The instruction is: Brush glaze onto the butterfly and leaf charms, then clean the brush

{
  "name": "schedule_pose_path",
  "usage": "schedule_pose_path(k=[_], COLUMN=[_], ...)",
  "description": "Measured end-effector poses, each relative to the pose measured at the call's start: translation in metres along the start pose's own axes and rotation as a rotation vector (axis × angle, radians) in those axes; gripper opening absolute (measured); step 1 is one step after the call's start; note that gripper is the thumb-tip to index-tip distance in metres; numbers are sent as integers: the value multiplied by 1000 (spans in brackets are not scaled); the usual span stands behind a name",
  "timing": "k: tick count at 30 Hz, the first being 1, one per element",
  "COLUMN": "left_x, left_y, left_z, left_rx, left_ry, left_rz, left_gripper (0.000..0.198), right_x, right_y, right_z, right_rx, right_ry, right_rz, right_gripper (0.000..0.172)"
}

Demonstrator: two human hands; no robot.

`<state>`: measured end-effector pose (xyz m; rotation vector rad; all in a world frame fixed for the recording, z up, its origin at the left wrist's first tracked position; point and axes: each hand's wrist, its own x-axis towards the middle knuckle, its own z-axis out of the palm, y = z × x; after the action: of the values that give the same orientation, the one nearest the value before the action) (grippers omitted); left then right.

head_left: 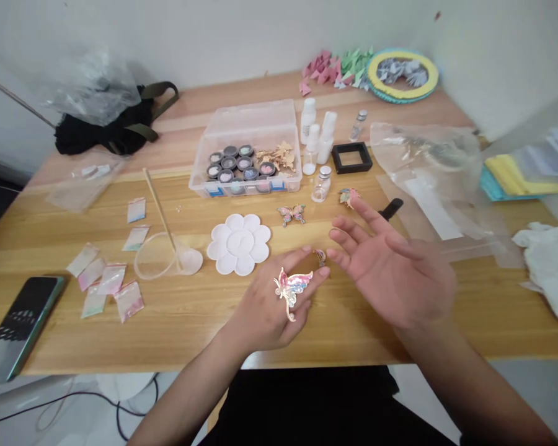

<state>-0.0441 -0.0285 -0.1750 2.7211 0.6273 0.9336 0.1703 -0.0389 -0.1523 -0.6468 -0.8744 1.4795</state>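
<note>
My left hand [272, 306] lies palm down over the wooden table [400, 347], fingers stretched out, with a pink and blue butterfly ornament [292, 287] resting on the back of its fingers. My right hand [390, 263] hovers beside it, palm turned up and inward, fingers spread, holding nothing. A small ornament piece [320, 255] sits on the table between the two hands. A white flower-shaped palette [239, 243] lies just left of my left hand. Two more butterfly ornaments [292, 214] [348, 196] lie beyond the hands.
A clear plastic box [246, 152] holds dark round pots and gold butterflies. White bottles [317, 139], a black square frame [351, 157], a stick on a clear dish [167, 254], several small packets [111, 279], a phone [21, 325], plastic bags [423, 148] and folded paper pieces [339, 67] are around.
</note>
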Motion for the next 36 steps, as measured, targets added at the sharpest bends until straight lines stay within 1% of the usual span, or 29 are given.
schedule_pose_path(k=[3,8,12,14,15,17,20,22,23,27,32,36], left_x=[-1,0,1,1,0,0,-1,-1,-1,-1,-4,-7], left_y=[0,0,-1,-1,-1,-2,-3,-3,-3,-4,-4,-4], left_z=[0,-1,-1,-1,-1,0,2,3,4,5,5,4], left_rx=[-4,-29,-23,-16,-15,-22,-42,-48,-52,-82,-89,-48], left_ry=[10,5,-6,-10,-7,7,22,11,7,13,-10,-46], left_rz=[-3,7,-3,-9,-10,-4,-1,-13,-19,-12,-13,-61], left_gripper=[57,69,66,65,64,62,57,53,52,47,41,37], right_x=[-1,1,2,-1,-3,-8,-10,-8,-7,-7,-14,-15], right_y=[1,1,2,3,3,3,4,5,7,11,11,9], right_z=[3,2,4,8,11,19,29,33,34,33,36,36], right_rx=[15,15,-70,-200,-298,-553,-967,-1139,-1178,-1211,-1293,-1277], right_ry=[-8,-51,-53,-56,-58,-72,-167,-241,-265,-281,-273,-255], right_rz=[-6,-2,-20,-84,-146,-301,-542,-651,-685,-709,-591,-587], right_gripper=[45,44,40,41,44,57,76,81,81,76,65,68])
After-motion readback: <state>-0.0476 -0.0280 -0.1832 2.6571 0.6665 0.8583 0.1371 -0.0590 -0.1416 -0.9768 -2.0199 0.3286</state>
